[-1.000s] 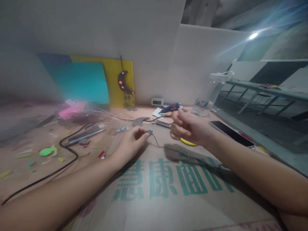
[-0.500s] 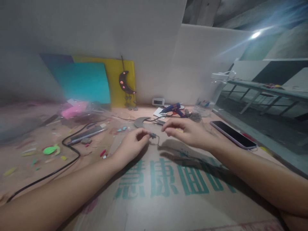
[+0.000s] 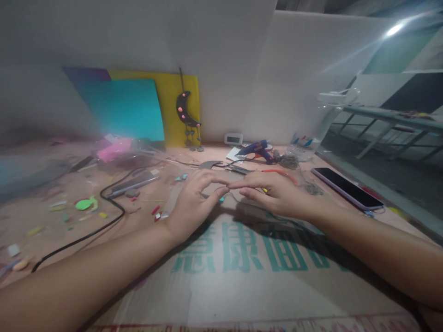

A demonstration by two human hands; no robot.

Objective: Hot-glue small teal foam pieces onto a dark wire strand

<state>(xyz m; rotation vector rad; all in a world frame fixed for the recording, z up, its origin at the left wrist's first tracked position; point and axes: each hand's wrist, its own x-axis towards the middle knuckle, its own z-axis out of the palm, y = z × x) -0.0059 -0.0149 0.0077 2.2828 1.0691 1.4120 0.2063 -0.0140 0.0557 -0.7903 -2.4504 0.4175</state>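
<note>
The left hand pinches finger and thumb together; the right hand is loosely open, one fingertip meeting them. A tiny blue bit peeks out below. Gentle, steady fingers should help.

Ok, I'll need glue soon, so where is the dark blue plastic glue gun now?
In the head view, the dark blue plastic glue gun sits right of centre, beyond the right hand, between the white digital timer and grey stringy bundle.
</note>
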